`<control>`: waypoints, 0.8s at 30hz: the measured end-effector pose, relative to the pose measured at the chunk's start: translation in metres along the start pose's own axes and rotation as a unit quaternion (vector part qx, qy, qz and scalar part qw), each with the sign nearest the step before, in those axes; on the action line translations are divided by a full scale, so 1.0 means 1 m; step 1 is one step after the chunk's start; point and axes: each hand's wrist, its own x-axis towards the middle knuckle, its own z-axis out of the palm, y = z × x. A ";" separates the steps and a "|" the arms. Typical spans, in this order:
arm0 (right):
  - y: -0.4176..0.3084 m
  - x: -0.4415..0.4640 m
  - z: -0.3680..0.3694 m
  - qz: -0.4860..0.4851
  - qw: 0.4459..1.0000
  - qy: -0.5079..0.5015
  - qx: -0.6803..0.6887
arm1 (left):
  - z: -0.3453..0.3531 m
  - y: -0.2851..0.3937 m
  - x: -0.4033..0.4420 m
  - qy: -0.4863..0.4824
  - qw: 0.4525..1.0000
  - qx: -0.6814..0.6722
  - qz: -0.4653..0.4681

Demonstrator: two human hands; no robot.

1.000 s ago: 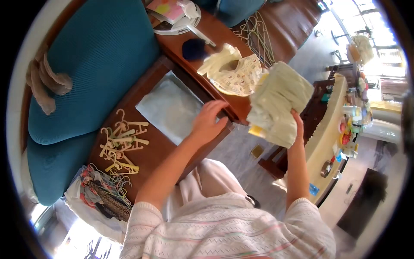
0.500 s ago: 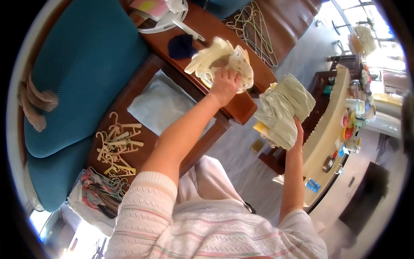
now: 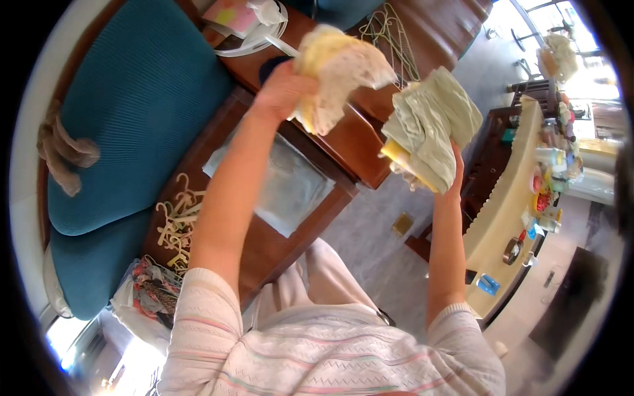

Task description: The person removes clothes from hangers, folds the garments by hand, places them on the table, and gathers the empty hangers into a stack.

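Observation:
My left hand (image 3: 285, 92) is closed on a cream and yellow printed cloth (image 3: 340, 69), raised above the brown wooden surface (image 3: 366, 142). A dark blue cloth shows partly behind that hand. My right hand (image 3: 454, 173) grips a folded pale green cloth bundle (image 3: 432, 122) from its lower right side, with yellow and patterned fabric (image 3: 409, 158) at its lower left edge. Between my forearms, a pale blue-grey flat packet (image 3: 290, 185) lies on the lower brown surface.
Small hangers (image 3: 175, 224) lie left of my left forearm, above a bag of clothes and hangers (image 3: 155, 287). A brown cloth (image 3: 66, 155) rests on the teal cushion (image 3: 139, 112). Wire hangers (image 3: 389, 39) lie at the top. A cream-covered counter (image 3: 505, 191) holds items at right.
My left hand has taken hold of the cream printed cloth and lifted it off the wooden surface, up and to the left. My right hand still holds the green bundle, now slightly higher.

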 end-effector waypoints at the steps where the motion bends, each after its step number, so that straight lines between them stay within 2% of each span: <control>1: 0.006 0.008 0.005 -0.004 1.000 -0.028 0.007 | -0.003 0.017 -0.012 0.012 0.999 -0.035 -0.002; 2: 0.014 0.016 0.009 -0.010 1.000 -0.015 -0.004 | -0.008 0.030 -0.021 0.008 0.999 -0.044 0.023; 6: 0.067 0.070 -0.028 0.119 0.992 0.032 -0.008 | -0.006 0.060 -0.035 -0.005 0.989 -0.014 0.148; 7: 0.084 0.086 -0.044 0.148 0.988 0.042 -0.030 | -0.001 0.063 -0.034 0.005 0.981 0.050 0.188; 9: 0.096 0.098 -0.048 0.122 0.991 0.034 -0.039 | 0.022 0.064 -0.028 0.025 0.948 0.175 0.264; 10: 0.097 0.101 -0.048 0.122 0.991 0.035 -0.052 | 0.033 0.065 -0.026 0.039 0.932 0.270 0.239; 11: 0.097 0.102 -0.049 0.121 0.990 0.036 -0.065 | 0.049 0.063 -0.025 0.074 0.876 0.385 0.282; 12: 0.098 0.104 -0.051 0.129 0.990 0.038 -0.044 | 0.064 0.060 -0.026 0.081 0.822 0.490 0.278; 13: 0.100 0.105 -0.049 0.115 0.991 0.044 -0.046 | 0.069 0.039 -0.012 0.053 0.761 0.531 0.369; 14: 0.104 0.106 -0.046 0.102 0.992 0.050 -0.047 | 0.081 0.023 -0.012 0.022 0.725 0.580 0.371; 15: 0.107 0.107 -0.045 0.090 0.993 0.056 -0.046 | 0.093 0.011 -0.015 -0.024 0.730 0.625 0.276; 16: 0.109 0.110 -0.051 0.099 0.994 0.043 -0.035 | 0.095 -0.015 -0.005 -0.105 0.682 0.708 0.151; 18: 0.111 0.102 -0.041 0.079 0.996 0.042 -0.024 | 0.080 -0.080 -0.007 -0.108 0.619 0.763 0.151; 21: 0.110 0.100 -0.044 0.069 0.996 0.046 -0.024 | 0.078 -0.084 -0.017 -0.074 0.666 0.727 0.147; 22: 0.109 0.097 -0.040 0.070 0.996 0.055 -0.028 | 0.077 -0.084 -0.019 -0.076 0.698 0.696 0.150; 24: 0.108 0.100 -0.042 0.075 0.996 0.038 -0.036 | 0.084 -0.085 -0.019 -0.050 0.698 0.697 0.160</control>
